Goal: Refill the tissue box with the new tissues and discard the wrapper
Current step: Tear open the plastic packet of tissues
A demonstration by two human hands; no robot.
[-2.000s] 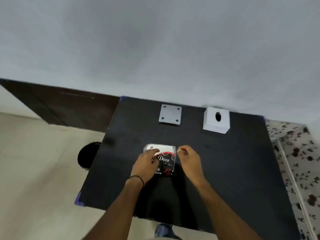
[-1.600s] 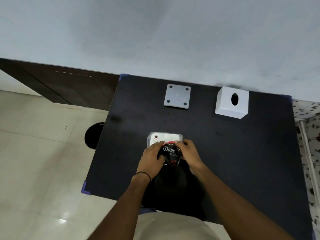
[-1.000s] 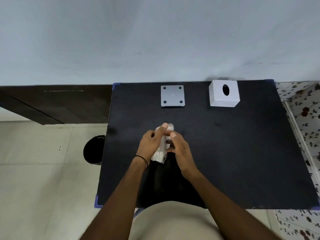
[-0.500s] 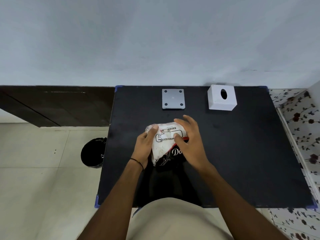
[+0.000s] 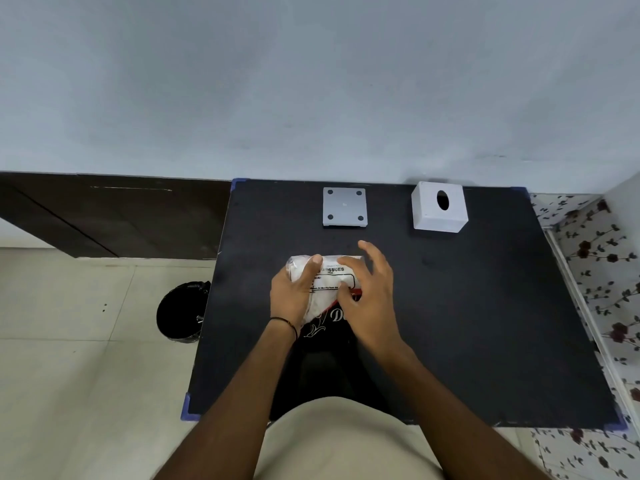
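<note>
1. Black, and matte: one table (image 5: pixel 485 323) fills the middle of the view, with blue corner guards.
2. One black-lined bin (image 5: pixel 180 311) stands on the floor at the table's 9 o'clock.
3. One white tissue box (image 5: pixel 439 213), oval slot up, sits at the table's 1 o'clock, well apart from both hands.
4. One grey square plate (image 5: pixel 344 206) with four dark corner dots lies at 12 o'clock.
5. One wrapped tissue pack (image 5: pixel 329 275) lies at the table's centre, printed label up, between the hands.
6. Two hands: the left hand (image 5: pixel 291 294) grips the pack's 9 o'clock edge, thumb on top; the right hand (image 5: pixel 369 292) has its fingers spread, thumb and forefinger touching the pack's 3 o'clock side.
</note>
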